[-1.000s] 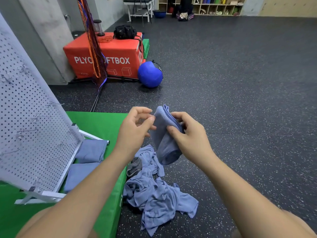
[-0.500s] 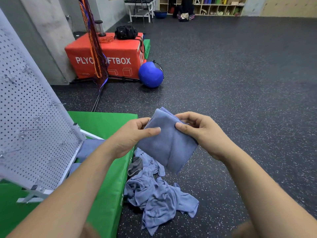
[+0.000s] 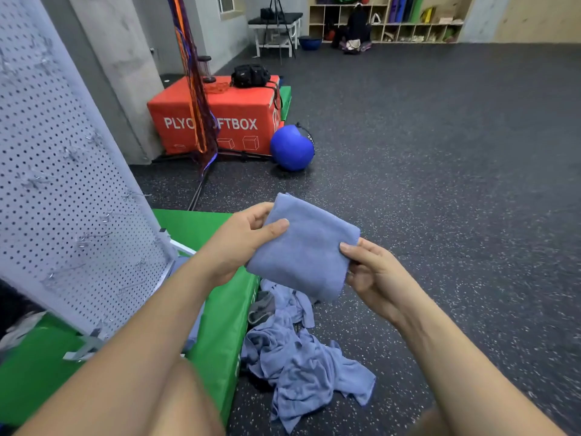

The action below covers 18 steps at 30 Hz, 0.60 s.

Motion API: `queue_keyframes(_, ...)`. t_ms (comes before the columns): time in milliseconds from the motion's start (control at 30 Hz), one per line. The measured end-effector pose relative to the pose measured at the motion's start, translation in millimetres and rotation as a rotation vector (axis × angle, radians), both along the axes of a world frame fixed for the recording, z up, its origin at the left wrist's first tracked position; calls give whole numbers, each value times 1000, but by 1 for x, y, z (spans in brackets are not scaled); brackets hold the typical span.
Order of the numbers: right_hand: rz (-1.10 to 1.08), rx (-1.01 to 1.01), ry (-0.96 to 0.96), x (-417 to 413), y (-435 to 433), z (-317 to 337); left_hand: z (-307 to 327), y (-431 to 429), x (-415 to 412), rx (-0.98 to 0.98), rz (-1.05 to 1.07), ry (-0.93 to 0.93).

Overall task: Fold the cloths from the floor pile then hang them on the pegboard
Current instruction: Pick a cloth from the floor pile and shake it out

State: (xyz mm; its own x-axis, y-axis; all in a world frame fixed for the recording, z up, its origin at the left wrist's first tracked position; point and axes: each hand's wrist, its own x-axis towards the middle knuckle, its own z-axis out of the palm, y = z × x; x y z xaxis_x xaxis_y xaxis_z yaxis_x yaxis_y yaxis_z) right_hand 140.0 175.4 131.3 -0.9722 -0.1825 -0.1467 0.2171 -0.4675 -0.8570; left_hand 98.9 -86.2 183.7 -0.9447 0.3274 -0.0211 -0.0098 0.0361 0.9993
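Blue-grey folded cloth point(image 3: 305, 250), flat square, held mid-air above floor pile point(image 3: 301, 360) of crumpled same-colour cloths.

Head view: L hand point(image 3: 242, 243) pinching upper-left edge, thumb on top face, fingers curled behind. R hand point(image 3: 374, 272) gripping right edge, thumb on top, fingers underneath. Pile on dark speckled floor point(image 3: 440, 184), touching side of green mat point(image 3: 220, 325). White pegboard point(image 3: 72, 190) w/ metal hooks, tilted, standing on mat, left of hands. Bluish patch beside L forearm near pegboard foot, poss. another cloth; too hidden to tell. Bkgd: red soft box point(image 3: 220, 121), blue ball point(image 3: 290, 147) just beside it.
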Motion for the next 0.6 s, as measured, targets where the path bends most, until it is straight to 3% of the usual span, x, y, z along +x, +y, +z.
queue_keyframes(100, -89, 9, -25, 5, -12, -7, -5, -1, 3, -60, -34, -27)
queue_keyframes(267, -157, 362, -69, -4, -44, -21, -42, -19, -5, -83, 82, -87)
queue_keyframes(600, 168, 584, -258, -68, -139, -135, -201, -117, -32, -277, 399, -324)
